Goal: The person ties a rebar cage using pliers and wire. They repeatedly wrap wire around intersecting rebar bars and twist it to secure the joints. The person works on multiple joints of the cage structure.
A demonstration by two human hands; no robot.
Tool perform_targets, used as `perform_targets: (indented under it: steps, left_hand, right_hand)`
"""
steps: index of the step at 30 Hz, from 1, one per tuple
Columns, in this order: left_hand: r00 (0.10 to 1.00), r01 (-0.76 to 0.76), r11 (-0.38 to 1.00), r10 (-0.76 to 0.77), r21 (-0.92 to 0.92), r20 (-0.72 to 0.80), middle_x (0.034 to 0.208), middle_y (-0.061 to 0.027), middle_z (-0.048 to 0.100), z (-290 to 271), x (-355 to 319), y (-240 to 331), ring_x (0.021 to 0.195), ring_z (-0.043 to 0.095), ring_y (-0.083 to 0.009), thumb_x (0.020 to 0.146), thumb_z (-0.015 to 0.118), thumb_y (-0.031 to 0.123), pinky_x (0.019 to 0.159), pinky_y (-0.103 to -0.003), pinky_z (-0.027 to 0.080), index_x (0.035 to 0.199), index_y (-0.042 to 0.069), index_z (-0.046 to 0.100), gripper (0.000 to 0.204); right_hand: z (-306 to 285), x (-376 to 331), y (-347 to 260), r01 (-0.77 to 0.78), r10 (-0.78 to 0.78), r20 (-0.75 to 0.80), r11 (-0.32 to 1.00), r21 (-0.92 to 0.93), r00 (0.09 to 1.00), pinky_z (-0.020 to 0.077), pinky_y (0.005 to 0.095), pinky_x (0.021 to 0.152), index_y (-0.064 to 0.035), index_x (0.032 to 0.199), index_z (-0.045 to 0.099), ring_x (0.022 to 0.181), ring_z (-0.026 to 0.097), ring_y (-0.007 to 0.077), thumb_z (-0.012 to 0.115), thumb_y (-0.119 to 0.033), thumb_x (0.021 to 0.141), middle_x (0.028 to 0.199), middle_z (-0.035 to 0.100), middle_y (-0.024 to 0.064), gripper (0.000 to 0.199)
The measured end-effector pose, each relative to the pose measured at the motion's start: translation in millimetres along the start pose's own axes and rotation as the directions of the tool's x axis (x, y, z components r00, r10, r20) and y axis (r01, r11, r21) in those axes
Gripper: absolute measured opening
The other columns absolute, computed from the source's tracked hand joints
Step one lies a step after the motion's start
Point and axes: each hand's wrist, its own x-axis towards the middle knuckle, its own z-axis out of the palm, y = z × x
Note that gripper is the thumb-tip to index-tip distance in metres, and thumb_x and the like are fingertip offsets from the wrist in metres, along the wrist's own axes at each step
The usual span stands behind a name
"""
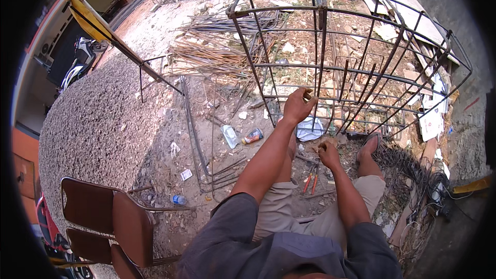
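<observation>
A rebar cage (319, 66) of dark steel rods stands in front of me. My left hand (300, 105) is raised to its near side, fingers curled beside an upright rod and overlapping a low crossbar. Whether the fingers wrap a rod or pinch something thin cannot be made out. Lower and to the right, my right hand (328, 155) is closed with its fingertips together, between my knees. Anything in that pinch is too small to name. A cutting tool with red handles (311, 180), probably pincers, lies on the ground just below my right hand.
Bundles of rods (214, 54) lie beyond, left of the cage. Tangled tie wire (413, 181) is heaped by my right foot. A gravel pile (98, 124) and brown chairs (133, 222) are at left. Bent rods (192, 129), a bottle (179, 200) and a jar (252, 136) litter the ground.
</observation>
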Motion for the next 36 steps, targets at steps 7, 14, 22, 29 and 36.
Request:
perform_targets:
  steps: [7,14,22,29,36]
  left_hand:
    - [0.941,0.244,0.766,-0.334,-0.595,-0.044,0.098,-0.0051,0.069,-106.8,-37.5,-83.9,0.082,0.065,-0.0101,0.092,0.07,0.029,0.069,-0.026,0.051,0.121,0.003,0.062,0.039]
    - [0.418,0.901,0.427,-0.801,0.079,-0.43,0.116,-0.0254,0.066,-183.2,-293.7,-324.6,0.108,0.065,-0.036,0.082,0.065,0.022,0.094,-0.044,0.05,0.121,-0.001,0.061,0.046]
    - [0.204,0.964,0.11,-0.892,0.244,-0.404,0.13,-0.0267,0.054,-168.6,-470.0,-387.1,0.121,0.055,-0.0415,0.077,0.07,0.026,0.105,-0.045,0.045,0.133,-0.005,0.047,0.068]
    - [0.144,0.97,0.162,-0.984,-0.184,-0.107,0.109,-0.0221,0.067,-167.5,-459.6,-387.3,0.102,0.066,-0.0367,0.079,0.074,0.027,0.089,-0.044,0.053,0.108,-0.004,0.064,0.043]
    - [0.513,0.858,0.478,-0.811,0.188,-0.281,0.108,-0.0234,0.067,-167.4,-432.1,-358.3,0.103,0.066,-0.0377,0.08,0.075,0.029,0.088,-0.045,0.054,0.112,0.005,0.067,0.041]
  right_hand:
    - [10.0,0.4,-11.0,0.093,-0.117,0.076,0.959,0.269,0.99,0.0521,0.0355,0.073,0.0021,0.102,0.06,0.079,0.068,0.0217,0.055,-0.009,0.093,0.087,0.069,0.0135,0.016]
    - [4.7,-3.3,-24.1,0.011,-0.054,0.169,0.969,0.246,0.984,0.0512,0.0309,0.07,0.0027,0.104,0.058,0.077,0.064,0.0157,0.052,-0.008,0.095,0.085,0.065,0.0084,0.015]
    - [3.3,-0.3,-57.5,0.023,-0.065,0.102,0.931,0.365,0.993,0.0506,0.0274,0.069,-0.001,0.104,0.058,0.078,0.062,0.0126,0.054,-0.011,0.098,0.087,0.063,0.0048,0.013]
    - [0.2,-8.2,-93.1,0.055,-0.083,0.092,0.96,0.274,0.992,0.0505,0.0264,0.07,-0.0011,0.106,0.058,0.078,0.062,0.0125,0.055,-0.012,0.099,0.091,0.064,0.0055,0.014]
    - [3.3,-13.7,-116.4,0.163,-0.18,0.015,0.917,0.364,0.984,0.0522,0.0278,0.073,-0.0003,0.105,0.059,0.08,0.064,0.0123,0.054,-0.01,0.099,0.091,0.065,0.0052,0.012]
